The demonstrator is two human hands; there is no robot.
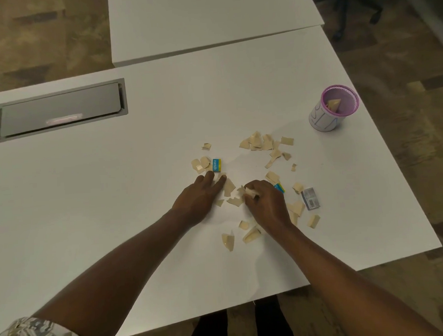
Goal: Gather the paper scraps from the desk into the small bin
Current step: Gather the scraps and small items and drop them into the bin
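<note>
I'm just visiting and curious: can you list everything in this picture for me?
desk: one, white, fills the view
second desk: one, white, butted against the far edge
cable hatch: one, grey, far left of desk
paper scraps: many, beige, a few blue or grey printed, scattered mid-desk
small bin: one, pink mesh with white label, far right, scraps inside
chair base: one, dark, on the floor top right
left hand: flat on scraps
right hand: fingers pinching scraps
</note>
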